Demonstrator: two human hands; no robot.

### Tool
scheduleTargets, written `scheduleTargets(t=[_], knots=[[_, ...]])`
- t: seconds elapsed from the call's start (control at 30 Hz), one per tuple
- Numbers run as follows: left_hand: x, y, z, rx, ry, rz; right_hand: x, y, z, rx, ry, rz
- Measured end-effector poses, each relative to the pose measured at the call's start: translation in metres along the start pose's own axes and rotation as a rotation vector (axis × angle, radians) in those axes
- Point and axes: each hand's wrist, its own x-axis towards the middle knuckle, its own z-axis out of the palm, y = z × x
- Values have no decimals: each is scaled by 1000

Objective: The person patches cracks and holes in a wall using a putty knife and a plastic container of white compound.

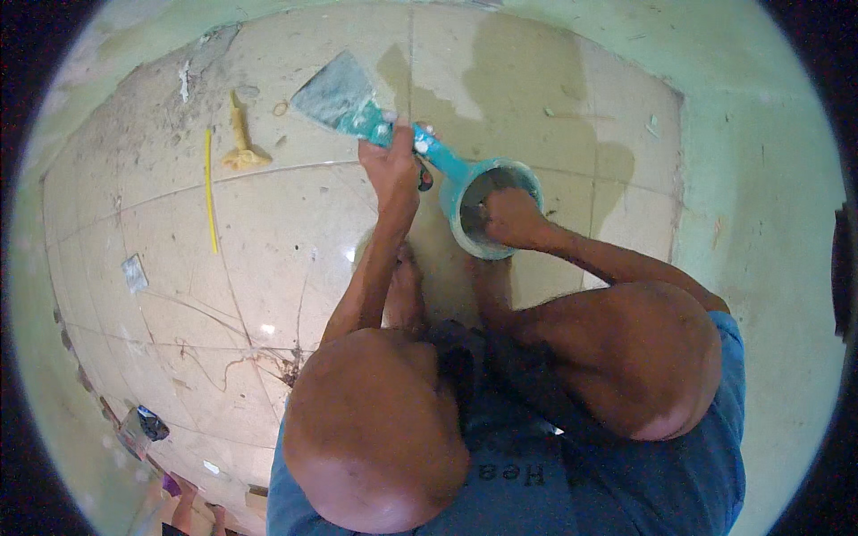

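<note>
My left hand (391, 170) is closed around the teal handle of a dipper (452, 201). A wide putty knife (332, 91) with a grey-smeared blade points up and left from the same grip. A dark, reddish handle end shows just below those fingers. My right hand (514, 217) reaches into the dipper's round bowl with its fingers curled. The fingertips are down inside the bowl, so what they hold, if anything, is hidden. Pale smears mark the bowl's rim and the handle.
On the tiled floor (295, 210) at left lie a yellowish funnel-like piece (239, 143), a yellow strip (211, 192) and a small grey scrap (134, 273). Pale green walls (760, 205) close in on the right and far side. A dark plastic bag (152, 423) sits at lower left.
</note>
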Motion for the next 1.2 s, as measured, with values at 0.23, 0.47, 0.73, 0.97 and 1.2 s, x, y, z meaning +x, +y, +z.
scheduleTargets(t=[0.23, 0.47, 0.73, 0.97, 1.2], knots=[[-14, 9, -29, 35, 60, 15, 25, -17, 22, 1038, -5, 665], [-16, 8, -57, -30, 205, 6, -20, 4, 20, 1480, 101, 302], [70, 48, -127, -150, 248, 253, -37, -16, -77, 1999, 26, 301], [84, 67, -191, 297, 254, 316, -15, -4, -86, 1964, 92, -131], [2, 163, -138, 744, 231, 275, -15, -20, -135, 1878, 270, -239]])
